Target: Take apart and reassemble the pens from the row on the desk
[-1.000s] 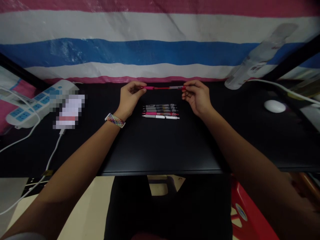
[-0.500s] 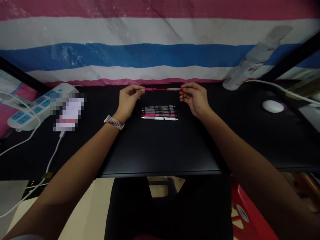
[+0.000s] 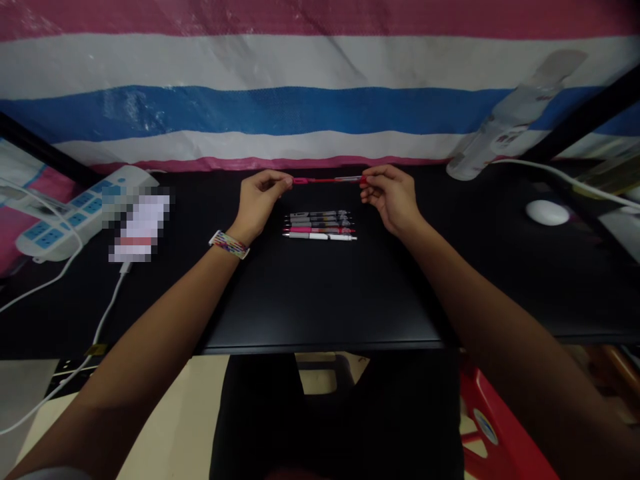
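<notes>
A thin red pen (image 3: 326, 180) is held level above the black desk (image 3: 320, 300), near the striped wall. My left hand (image 3: 259, 200) pinches its left end and my right hand (image 3: 393, 195) pinches its right end. Just in front of the held pen, several pens (image 3: 320, 225) lie side by side in a neat row on the desk, among them dark ones, a pink one and a white one. A coloured band sits on my left wrist.
A white and blue power strip (image 3: 75, 213) and a blurred flat object with a white cable (image 3: 136, 223) lie at the left. A white bottle (image 3: 505, 123) leans on the wall at the right, near a white mouse (image 3: 547, 212). A red stool (image 3: 493, 427) stands below.
Both hands and the red pen have stayed in nearly the same place; the view has shifted slightly. The pens in the row have not moved.
</notes>
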`<action>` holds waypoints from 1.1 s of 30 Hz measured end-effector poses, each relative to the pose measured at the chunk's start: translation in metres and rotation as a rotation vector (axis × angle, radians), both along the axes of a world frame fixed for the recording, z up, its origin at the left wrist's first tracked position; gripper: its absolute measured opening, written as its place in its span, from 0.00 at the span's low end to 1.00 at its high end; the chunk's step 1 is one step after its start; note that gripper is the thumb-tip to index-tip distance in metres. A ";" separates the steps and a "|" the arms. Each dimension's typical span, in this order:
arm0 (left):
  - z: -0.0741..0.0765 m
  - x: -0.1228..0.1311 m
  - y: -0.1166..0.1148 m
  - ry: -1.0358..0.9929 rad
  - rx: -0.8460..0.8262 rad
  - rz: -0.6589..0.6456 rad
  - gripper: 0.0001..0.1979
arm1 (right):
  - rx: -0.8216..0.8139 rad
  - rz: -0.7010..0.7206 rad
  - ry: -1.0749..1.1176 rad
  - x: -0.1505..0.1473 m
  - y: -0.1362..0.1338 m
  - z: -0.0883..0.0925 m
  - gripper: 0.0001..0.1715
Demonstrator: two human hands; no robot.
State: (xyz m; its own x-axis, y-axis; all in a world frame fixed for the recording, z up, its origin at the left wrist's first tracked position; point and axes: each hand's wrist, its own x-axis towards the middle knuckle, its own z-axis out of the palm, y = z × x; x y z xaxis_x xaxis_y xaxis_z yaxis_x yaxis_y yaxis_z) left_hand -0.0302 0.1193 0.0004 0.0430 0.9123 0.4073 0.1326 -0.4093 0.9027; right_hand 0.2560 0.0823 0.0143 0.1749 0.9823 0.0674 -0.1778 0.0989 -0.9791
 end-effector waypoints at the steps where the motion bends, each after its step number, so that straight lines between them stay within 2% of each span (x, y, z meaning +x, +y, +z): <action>1: 0.001 0.001 -0.001 0.031 0.006 -0.012 0.04 | 0.009 0.039 -0.025 -0.002 -0.002 0.001 0.06; 4: 0.002 0.003 -0.005 0.116 0.020 -0.050 0.13 | 0.029 0.158 -0.089 -0.009 -0.009 0.004 0.08; 8: 0.003 0.003 -0.008 0.179 0.048 -0.069 0.27 | 0.033 0.168 -0.077 -0.012 -0.012 0.006 0.09; 12: 0.006 0.005 -0.009 0.123 0.084 -0.117 0.16 | 0.009 0.158 -0.042 -0.011 -0.010 0.006 0.09; 17: 0.009 0.008 -0.012 0.088 0.014 -0.164 0.10 | 0.004 0.165 -0.033 -0.012 -0.009 0.004 0.10; 19: 0.010 0.008 -0.012 0.111 0.039 -0.155 0.12 | 0.011 0.167 -0.035 -0.012 -0.009 0.003 0.10; 21: 0.009 0.008 -0.012 0.121 0.093 -0.149 0.18 | 0.021 0.169 -0.029 -0.012 -0.009 0.002 0.09; 24: 0.007 0.007 -0.011 0.118 0.066 -0.181 0.10 | 0.032 0.176 -0.025 -0.013 -0.009 0.002 0.08; 27: 0.005 0.006 -0.010 0.105 0.028 -0.189 0.15 | 0.034 0.180 -0.041 -0.014 -0.009 0.001 0.10; 31: 0.004 0.007 -0.009 0.111 0.094 -0.144 0.22 | 0.036 0.164 -0.032 -0.014 -0.009 0.001 0.09; 33: 0.006 0.007 -0.010 0.101 0.074 -0.152 0.17 | 0.040 0.168 -0.028 -0.014 -0.009 0.000 0.09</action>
